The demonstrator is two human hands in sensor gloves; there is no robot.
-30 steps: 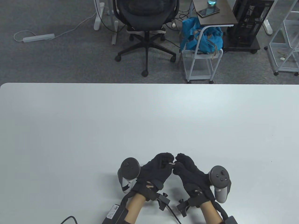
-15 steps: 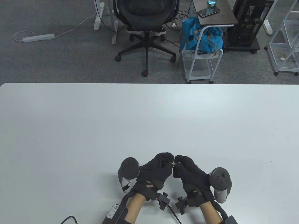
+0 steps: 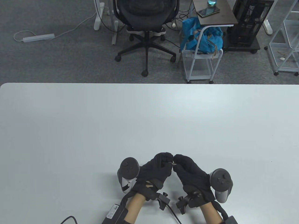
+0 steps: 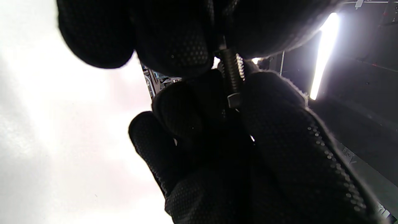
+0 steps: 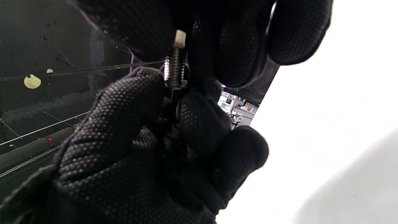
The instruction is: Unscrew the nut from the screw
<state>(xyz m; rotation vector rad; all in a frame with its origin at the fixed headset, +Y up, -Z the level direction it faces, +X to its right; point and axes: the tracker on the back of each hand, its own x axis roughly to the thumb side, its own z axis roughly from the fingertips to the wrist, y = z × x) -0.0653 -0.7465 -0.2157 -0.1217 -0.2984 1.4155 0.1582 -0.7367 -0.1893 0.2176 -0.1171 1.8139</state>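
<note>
I've got both hands just above the table's [image 3: 149, 112] near edge, left hand [image 3: 155, 169] fingers pinching one end of the screw [image 4: 231, 70], right hand [image 3: 190, 171] fingers pinching the nut [image 4: 233, 100]. Bare thread shows between them, so I judge it partly backed off, nut not yet free.

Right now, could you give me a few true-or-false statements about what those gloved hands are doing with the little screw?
1. Both hands meet over the table's near edge. True: the left hand and right hand touch fingertips there.
2. The screw lies loose on the table. False: the screw is held between the fingers of both hands.
3. Bare thread shows between the hands. True.
4. The nut sits alone on the table. False: the nut is on the screw, at the fingertips.
5. The hands are bare. False: both wear black gloves.
</note>
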